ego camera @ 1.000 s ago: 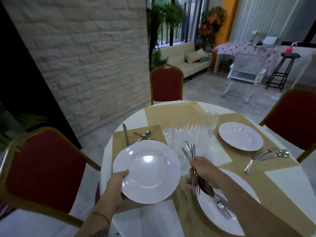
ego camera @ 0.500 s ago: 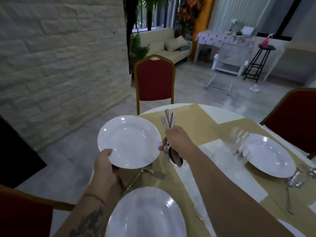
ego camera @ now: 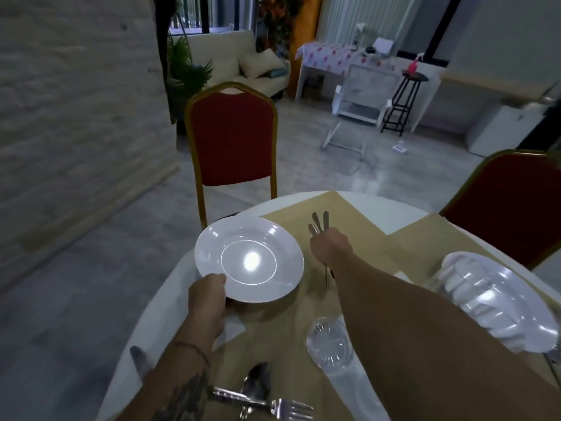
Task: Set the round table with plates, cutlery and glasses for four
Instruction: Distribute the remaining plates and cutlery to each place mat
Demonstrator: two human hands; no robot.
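Note:
My left hand (ego camera: 207, 302) grips the near rim of a white plate (ego camera: 249, 262), held level just above the far-left edge of the round table (ego camera: 158, 302), in front of a red chair (ego camera: 232, 138). To its right, my right hand (ego camera: 329, 249) is shut on a bunch of cutlery (ego camera: 318, 223), handles pointing away over the tan placemat (ego camera: 343, 226). A clear glass (ego camera: 329, 346) lies below my right forearm. A blurred white plate (ego camera: 498, 302) is at the right. A fork (ego camera: 273, 407), a spoon (ego camera: 256, 381) and a knife (ego camera: 138, 358) lie at the near edge.
A second red chair (ego camera: 513, 205) stands at the table's right side. Grey floor and a stone wall (ego camera: 76, 101) lie to the left. Farther back are a sofa (ego camera: 239, 65), a white desk (ego camera: 340, 59) and a black stool (ego camera: 403, 101).
I have moved around the table toward the far red chair. The plate and the cutlery bunch came with my hands and now hang over the bare place in front of that chair.

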